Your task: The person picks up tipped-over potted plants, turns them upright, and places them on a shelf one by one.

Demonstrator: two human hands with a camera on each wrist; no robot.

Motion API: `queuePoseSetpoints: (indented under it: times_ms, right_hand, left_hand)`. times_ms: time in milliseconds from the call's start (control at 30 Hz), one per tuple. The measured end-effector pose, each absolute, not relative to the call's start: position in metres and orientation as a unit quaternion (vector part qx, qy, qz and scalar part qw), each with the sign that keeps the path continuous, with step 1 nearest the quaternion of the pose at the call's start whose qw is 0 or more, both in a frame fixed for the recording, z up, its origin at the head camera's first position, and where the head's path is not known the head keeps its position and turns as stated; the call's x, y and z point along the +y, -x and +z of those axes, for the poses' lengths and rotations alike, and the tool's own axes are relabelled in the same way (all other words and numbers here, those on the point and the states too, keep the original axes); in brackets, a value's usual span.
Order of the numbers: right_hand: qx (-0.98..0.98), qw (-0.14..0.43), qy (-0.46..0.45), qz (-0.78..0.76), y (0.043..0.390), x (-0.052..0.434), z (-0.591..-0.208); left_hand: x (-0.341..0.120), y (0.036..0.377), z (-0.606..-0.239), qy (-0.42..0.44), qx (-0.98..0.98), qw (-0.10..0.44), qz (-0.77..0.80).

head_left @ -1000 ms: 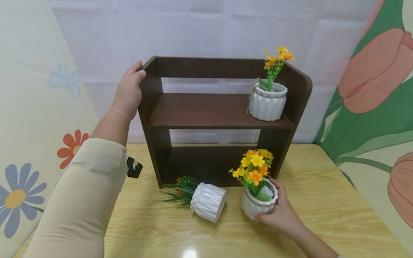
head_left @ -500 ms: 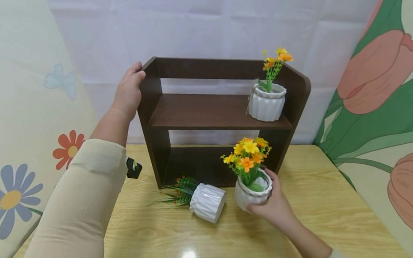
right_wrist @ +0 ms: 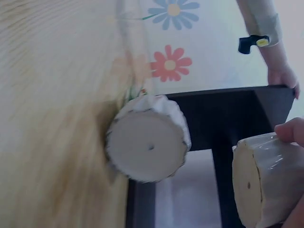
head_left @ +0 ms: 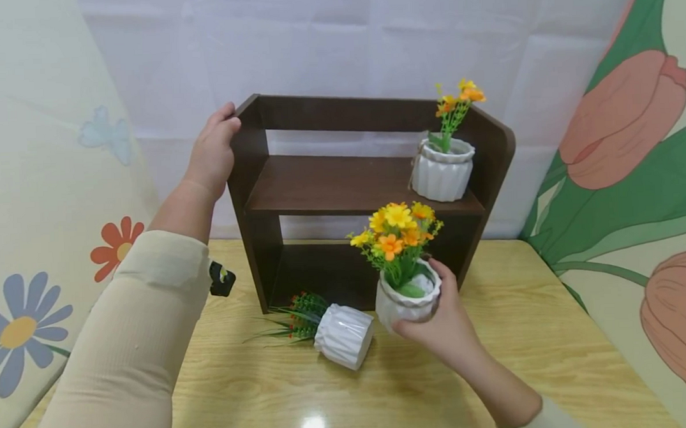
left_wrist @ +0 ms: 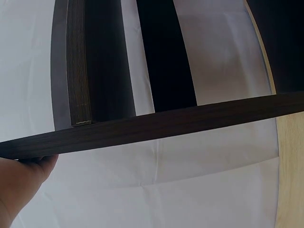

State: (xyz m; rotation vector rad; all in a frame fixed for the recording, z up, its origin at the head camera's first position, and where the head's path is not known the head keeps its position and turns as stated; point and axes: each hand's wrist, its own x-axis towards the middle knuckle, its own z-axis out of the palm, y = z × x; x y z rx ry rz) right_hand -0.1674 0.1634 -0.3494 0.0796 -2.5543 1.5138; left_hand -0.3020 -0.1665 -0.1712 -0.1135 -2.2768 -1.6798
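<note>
My right hand (head_left: 440,321) grips a white ribbed flower pot (head_left: 401,307) by its right side. Yellow and orange artificial flowers (head_left: 398,231) stand in it, overlapping the lower compartment in the head view; in the right wrist view the pot's pale underside (right_wrist: 247,185) shows. At the upper left, my left hand (head_left: 214,149) holds the side panel of a dark brown two-tier shelf (head_left: 330,182), some fingers hidden behind its edge. Another white pot (head_left: 345,335) lies on its side on the table, its red-dotted green plant (head_left: 301,318) pointing left.
On the shelf's upper board, at the right end, stands a white pot (head_left: 443,171) with orange flowers. Under everything is a wood-grain table (head_left: 270,396). A white cloth (head_left: 324,42) hangs behind, with flower-printed panels (head_left: 626,118) at the sides.
My right hand has carried the flower pot up and to the left, toward the shelf's lower opening. The left hand stays on the side panel, and the lying pot has not moved.
</note>
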Motion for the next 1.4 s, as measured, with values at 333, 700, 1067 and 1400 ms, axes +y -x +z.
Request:
queuePoseSetpoints:
  times_ms: [333,700,1067,1400]
  right_hand:
    - [-0.859,0.1,-0.029,0.502,0.171,0.15,-0.32]
    - [-0.852,0.12,-0.028,0.509,0.176,0.139,-0.296]
    - [-0.846,0.151,-0.043,0.51,0.184,0.132,-0.274]
    - [-0.846,0.165,-0.059,0.504,0.19,0.126,-0.254]
  left_hand:
    - [-0.166,0.3,-0.169,0.035,-0.797,0.155,-0.583]
    - [-0.165,0.301,-0.169,0.031,-0.793,0.154,-0.589]
    - [-0.164,0.301,-0.169,0.03,-0.792,0.154,-0.59]
    - [-0.165,0.302,-0.17,0.03,-0.79,0.154,-0.593]
